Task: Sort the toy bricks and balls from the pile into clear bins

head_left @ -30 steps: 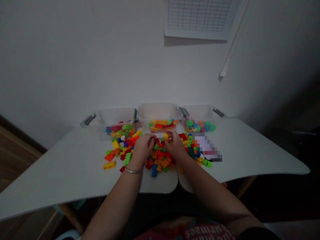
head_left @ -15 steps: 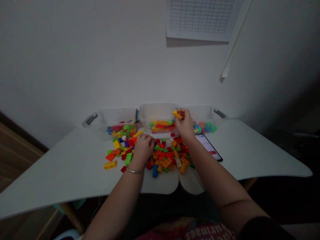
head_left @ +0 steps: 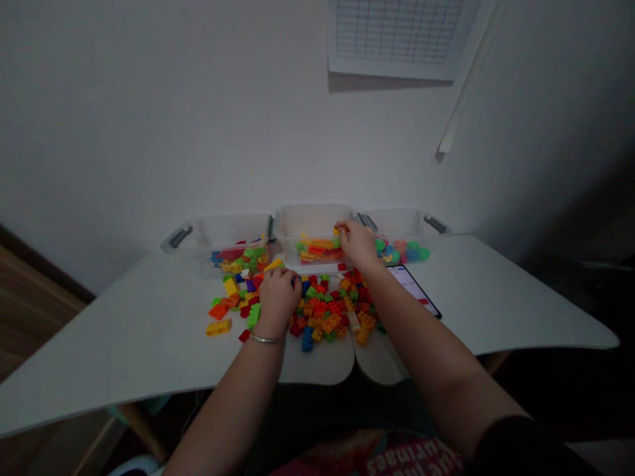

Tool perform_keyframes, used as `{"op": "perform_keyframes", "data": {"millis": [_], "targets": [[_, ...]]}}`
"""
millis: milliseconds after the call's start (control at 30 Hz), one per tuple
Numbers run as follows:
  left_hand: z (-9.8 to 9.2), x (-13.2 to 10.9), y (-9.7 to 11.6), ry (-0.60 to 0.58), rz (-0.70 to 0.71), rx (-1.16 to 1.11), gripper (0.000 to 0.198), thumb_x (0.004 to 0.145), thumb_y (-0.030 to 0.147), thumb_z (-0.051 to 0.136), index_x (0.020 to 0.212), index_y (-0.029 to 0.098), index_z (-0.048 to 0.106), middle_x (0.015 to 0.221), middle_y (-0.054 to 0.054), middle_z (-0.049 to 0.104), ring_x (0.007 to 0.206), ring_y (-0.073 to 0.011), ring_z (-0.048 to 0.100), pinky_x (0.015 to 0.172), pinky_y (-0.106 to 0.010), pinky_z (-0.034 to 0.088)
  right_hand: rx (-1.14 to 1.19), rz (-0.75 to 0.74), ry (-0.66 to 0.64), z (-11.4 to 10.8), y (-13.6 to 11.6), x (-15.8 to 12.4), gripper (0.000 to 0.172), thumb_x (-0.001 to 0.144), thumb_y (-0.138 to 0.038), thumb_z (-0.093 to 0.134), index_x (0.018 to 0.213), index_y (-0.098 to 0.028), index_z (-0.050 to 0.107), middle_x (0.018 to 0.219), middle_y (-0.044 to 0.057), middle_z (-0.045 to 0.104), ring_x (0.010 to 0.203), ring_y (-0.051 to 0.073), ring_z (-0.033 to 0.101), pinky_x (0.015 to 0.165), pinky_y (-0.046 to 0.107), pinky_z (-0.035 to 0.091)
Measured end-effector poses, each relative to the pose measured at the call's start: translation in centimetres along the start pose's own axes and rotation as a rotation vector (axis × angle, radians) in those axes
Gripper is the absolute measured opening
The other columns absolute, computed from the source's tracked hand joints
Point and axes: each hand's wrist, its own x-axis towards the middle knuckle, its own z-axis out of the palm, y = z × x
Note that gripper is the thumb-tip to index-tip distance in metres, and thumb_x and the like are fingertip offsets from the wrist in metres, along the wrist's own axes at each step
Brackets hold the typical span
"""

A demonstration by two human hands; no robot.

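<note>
My right hand (head_left: 357, 243) is above the right side of the middle clear bin (head_left: 315, 215), with its fingertips closed on a small yellow toy brick (head_left: 336, 231), mostly hidden by the fingers. Below and to the left, my left hand (head_left: 279, 294) rests at the back of a pile of toy bricks (head_left: 330, 307). Its fingers are curled, and a bit of a dark blue brick (head_left: 296, 281) shows between thumb and forefinger. The pile mixes red, orange, yellow, green, blue and white bricks. Inside the middle bin lie orange, yellow and green bricks (head_left: 320, 246).
A left clear bin (head_left: 225, 225) holds mixed coloured pieces, and a right clear bin (head_left: 404, 218) has blue, green and pink ones. A phone (head_left: 414, 291) with a lit screen lies right of the pile on the white table (head_left: 149, 330). Behind stands the wall.
My right hand has moved left and slightly down with the yellow brick, over the middle bin. My left hand has shifted slightly left on the pile.
</note>
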Motion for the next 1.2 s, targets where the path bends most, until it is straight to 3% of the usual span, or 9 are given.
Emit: {"op": "perform_keyframes", "data": {"millis": [200,500,633,800,933,1067,1200], "targets": [[-0.1,0.0,0.1,-0.063,-0.017,-0.001,0.03,0.09,0.029,0.046,0.096,0.018,0.073,0.105,-0.01,0.067,0.101,-0.0264,0.058,0.087,-0.037,0.048,-0.256,-0.039,-0.142,-0.6,-1.1,0.2,0.04,0.099,-0.027,0.032,0.103,-0.017,0.071,0.104,0.01,0.074,0.098,0.023,0.065,0.093,0.038,0.04],[0.3,0.1,0.1,-0.125,0.054,-0.03,0.028,0.089,0.028,0.048,0.098,0.019,0.073,0.104,-0.009,0.068,0.098,-0.0254,0.06,0.087,-0.038,0.049,-0.395,-0.095,-0.144,-0.6,-1.5,-0.2,0.052,0.1,-0.031,0.027,0.097,-0.007,0.073,0.1,0.018,0.073,0.093,0.025,0.066,0.091,0.038,0.041],[0.2,0.1,0.1,-0.139,0.046,-0.036,0.027,0.088,0.027,0.049,0.098,0.019,0.073,0.104,-0.009,0.069,0.098,-0.0253,0.06,0.087,-0.038,0.049,-0.308,-0.091,-0.128,-0.3,-1.0,0.0,0.045,0.099,-0.03,0.032,0.1,-0.011,0.073,0.104,0.015,0.073,0.098,0.025,0.065,0.094,0.038,0.041],[0.2,0.1,0.1,-0.151,0.048,-0.044,0.026,0.087,0.026,0.05,0.098,0.02,0.072,0.104,-0.009,0.069,0.098,-0.0252,0.061,0.086,-0.038,0.048,-0.045,-0.201,-0.033,-1.1,-1.0,-0.4,0.033,0.093,-0.025,0.045,0.119,-0.017,0.064,0.122,0.009,0.067,0.112,0.024,0.059,0.101,0.039,0.041],[0.2,0.2,0.3,-0.152,0.046,-0.041,0.026,0.087,0.026,0.05,0.098,0.02,0.072,0.104,-0.009,0.069,0.099,-0.0257,0.06,0.086,-0.038,0.048,0.104,-0.291,0.015,-2.4,-2.1,-1.6,0.03,0.09,-0.022,0.05,0.115,-0.018,0.065,0.12,0.009,0.067,0.112,0.023,0.058,0.102,0.038,0.041],[0.0,0.2,0.5,-0.161,0.044,-0.049,0.025,0.086,0.025,0.051,0.099,0.021,0.072,0.105,-0.008,0.069,0.1,-0.0254,0.06,0.087,-0.038,0.048,0.163,-0.306,-0.079,-2.6,-2.9,-3.4,0.024,0.088,-0.018,0.052,0.105,-0.018,0.068,0.109,0.008,0.07,0.104,0.021,0.061,0.096,0.035,0.045],[-0.3,0.2,0.6,-0.163,0.039,-0.054,0.026,0.085,0.023,0.052,0.103,0.02,0.071,0.106,-0.009,0.068,0.101,-0.0254,0.06,0.088,-0.038,0.048,0.135,-0.303,-0.194,-1.4,-2.5,-5.7,0.017,0.089,-0.021,0.056,0.097,-0.019,0.07,0.102,0.007,0.072,0.099,0.02,0.063,0.092,0.034,0.046]]}}
